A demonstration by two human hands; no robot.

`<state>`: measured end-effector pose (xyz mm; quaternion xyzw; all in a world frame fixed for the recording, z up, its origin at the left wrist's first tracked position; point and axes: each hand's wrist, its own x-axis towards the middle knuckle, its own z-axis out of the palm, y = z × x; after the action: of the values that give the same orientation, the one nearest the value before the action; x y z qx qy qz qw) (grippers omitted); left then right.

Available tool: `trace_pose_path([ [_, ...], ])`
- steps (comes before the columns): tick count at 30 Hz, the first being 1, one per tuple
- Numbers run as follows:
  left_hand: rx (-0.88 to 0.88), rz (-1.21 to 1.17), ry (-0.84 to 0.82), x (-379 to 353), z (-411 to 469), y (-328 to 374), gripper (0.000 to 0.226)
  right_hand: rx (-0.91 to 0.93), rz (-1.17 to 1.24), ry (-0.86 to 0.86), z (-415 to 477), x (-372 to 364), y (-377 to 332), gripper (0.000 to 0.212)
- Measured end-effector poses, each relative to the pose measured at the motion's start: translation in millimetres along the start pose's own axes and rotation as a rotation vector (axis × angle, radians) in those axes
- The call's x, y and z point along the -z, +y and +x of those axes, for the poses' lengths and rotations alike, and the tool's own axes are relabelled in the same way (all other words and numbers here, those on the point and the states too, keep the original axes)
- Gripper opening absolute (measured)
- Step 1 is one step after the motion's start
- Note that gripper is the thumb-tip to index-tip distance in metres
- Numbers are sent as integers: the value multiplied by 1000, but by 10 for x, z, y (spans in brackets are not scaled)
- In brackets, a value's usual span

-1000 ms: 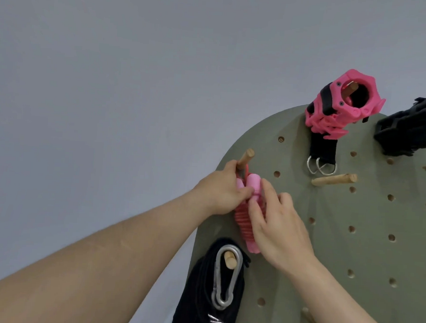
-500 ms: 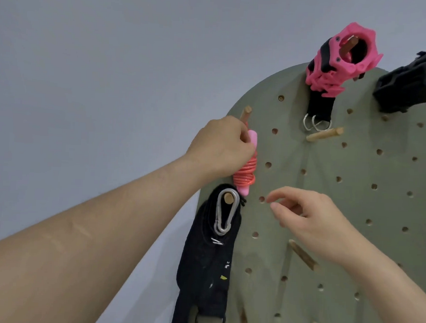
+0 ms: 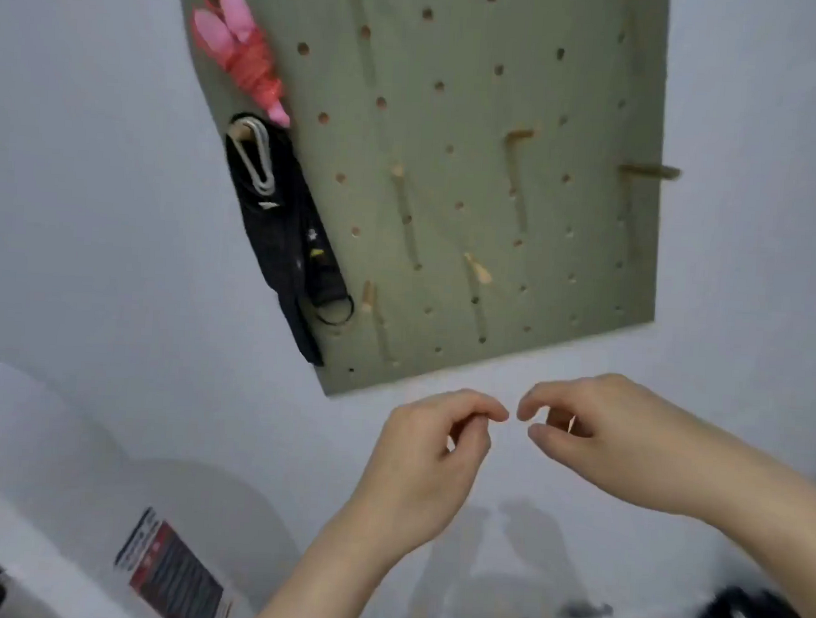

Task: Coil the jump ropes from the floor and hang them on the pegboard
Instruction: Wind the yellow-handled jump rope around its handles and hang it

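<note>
Your one coiled jump rope (image 3: 242, 49) hangs at the upper left edge of the pegboard (image 3: 505, 40). It is a tight bundle of glossy red-pink cord wound around two smooth pink plastic handles. Its long axis slants from upper left to lower right in the view, rounded handle ends uppermost. Just below hang one black woven strap (image 3: 277, 236) and one silver carabiner (image 3: 258, 159). Five bare wooden pegs (image 3: 478, 268) show plainly. Your left hand (image 3: 426, 456) and right hand (image 3: 612, 442) hang below the board, fingers loosely curled, holding nothing.
</note>
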<state>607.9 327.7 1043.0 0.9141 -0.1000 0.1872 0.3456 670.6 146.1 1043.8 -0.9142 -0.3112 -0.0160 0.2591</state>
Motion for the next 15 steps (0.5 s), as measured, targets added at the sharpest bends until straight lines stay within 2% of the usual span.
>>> trace_pose_path([
  [4,211,-104,-195,-980,-895,-163,32,-231,101,-88,-1030,-576,603,18],
  [10,255,-52,-572,-2073,-2202,-314,29,-644,253,-87,-2715,-1457,1099,21],
  [12,205,-32,-708,-2314,-2606,-369,29,-811,318,-52,-3270,-1746,1142,21],
  [15,206,-46,-795,-2563,-3028,-517,35,-972,289,-70,-3931,-2142,1114,26],
])
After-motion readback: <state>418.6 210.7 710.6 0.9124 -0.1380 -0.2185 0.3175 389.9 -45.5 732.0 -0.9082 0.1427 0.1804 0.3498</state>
